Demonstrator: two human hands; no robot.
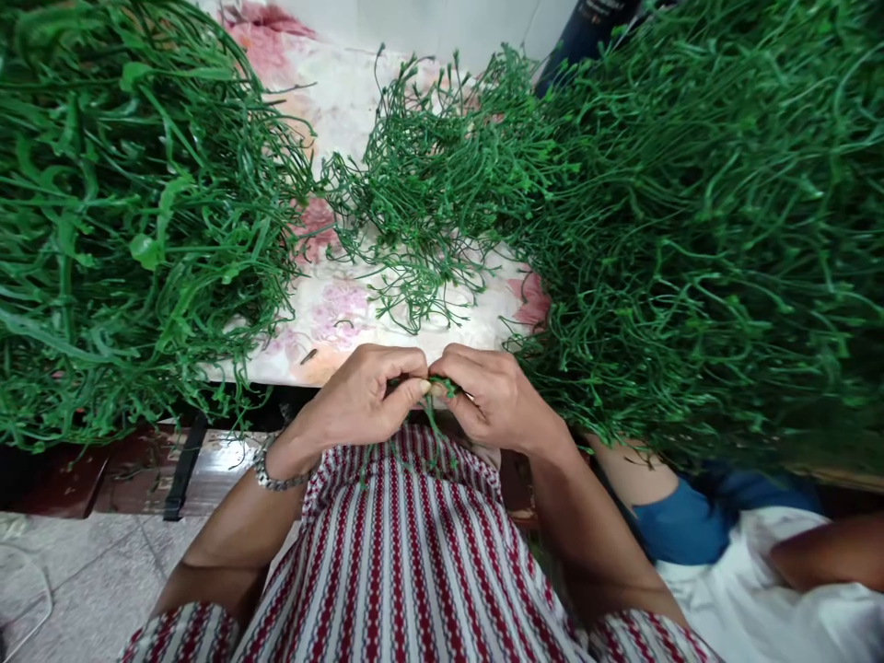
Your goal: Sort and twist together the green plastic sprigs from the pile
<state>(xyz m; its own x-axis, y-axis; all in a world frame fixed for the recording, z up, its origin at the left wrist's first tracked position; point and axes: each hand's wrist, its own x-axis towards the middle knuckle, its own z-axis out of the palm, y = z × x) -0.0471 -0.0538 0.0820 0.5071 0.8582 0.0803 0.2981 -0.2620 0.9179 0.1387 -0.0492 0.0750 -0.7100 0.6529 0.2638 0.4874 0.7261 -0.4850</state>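
My left hand point(363, 396) and my right hand point(494, 396) meet at the near edge of the table, both pinched on a small green plastic stem piece point(436, 387) held between the fingertips. Thin green strands hang from it over my striped lap. A bracelet sits on my left wrist. Just beyond the hands lies a loose pile of thin green plastic stems point(442, 184) on the floral tablecloth point(345, 313).
A big heap of thicker green stems point(124, 212) fills the left of the table, and a dense heap of thin stems point(711, 230) fills the right. Another person's arm in a blue sleeve point(680, 516) is at lower right. Tiled floor lies at lower left.
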